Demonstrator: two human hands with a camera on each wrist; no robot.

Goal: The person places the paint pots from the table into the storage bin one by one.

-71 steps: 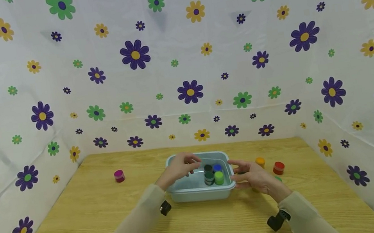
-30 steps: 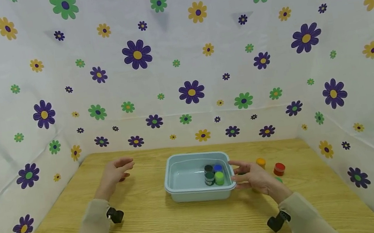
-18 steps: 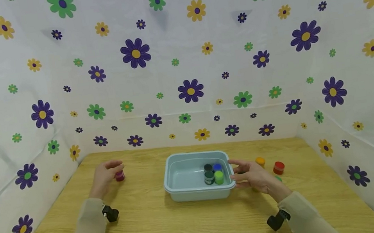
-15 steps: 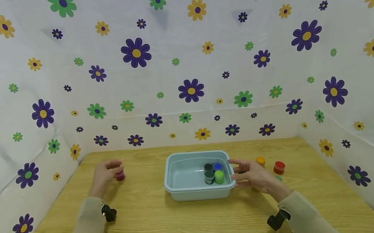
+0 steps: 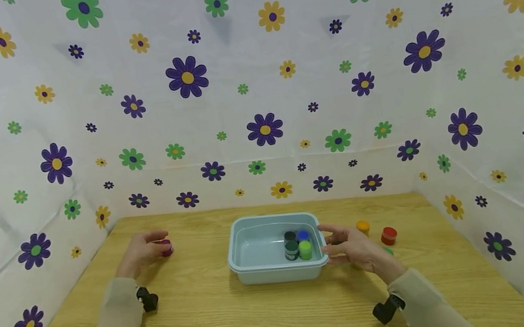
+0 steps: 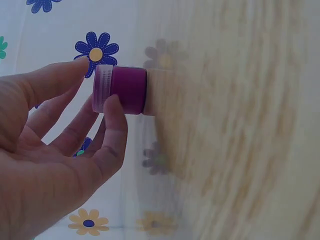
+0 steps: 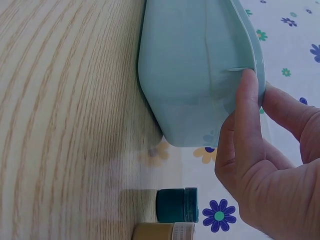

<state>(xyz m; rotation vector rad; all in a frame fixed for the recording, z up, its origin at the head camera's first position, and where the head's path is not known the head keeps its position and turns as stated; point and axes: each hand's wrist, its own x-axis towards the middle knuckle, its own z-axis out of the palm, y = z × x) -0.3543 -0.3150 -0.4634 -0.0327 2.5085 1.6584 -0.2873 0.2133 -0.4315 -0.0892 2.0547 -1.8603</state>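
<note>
My left hand (image 5: 141,254) is at the left of the table, its fingers curled round a small magenta paint jar (image 6: 129,90) with a clear-sided lid. The jar's base is right at the wood. On the other side, my right hand (image 5: 354,245) touches the right end of a pale blue plastic basin (image 5: 281,275) with extended fingers. One straight finger (image 7: 248,107) lies along the outer wall, its tip just under the rim. Grouped inside the basin's right half are two dark-lidded jars (image 5: 291,250), a blue-lidded jar (image 5: 303,235) and a lime green jar (image 5: 305,250).
Right of the basin stand an orange-lidded jar (image 5: 362,227) and a red jar (image 5: 388,236); a green lid (image 5: 389,250) shows partly behind my right hand. A teal jar (image 7: 177,205) appears below the basin in the right wrist view. Flowered white sheeting (image 5: 254,103) surrounds the wooden table.
My left hand has left the basin, swung left and come down round the magenta jar, which stands where it stood. The right hand has stayed at the basin's end.
</note>
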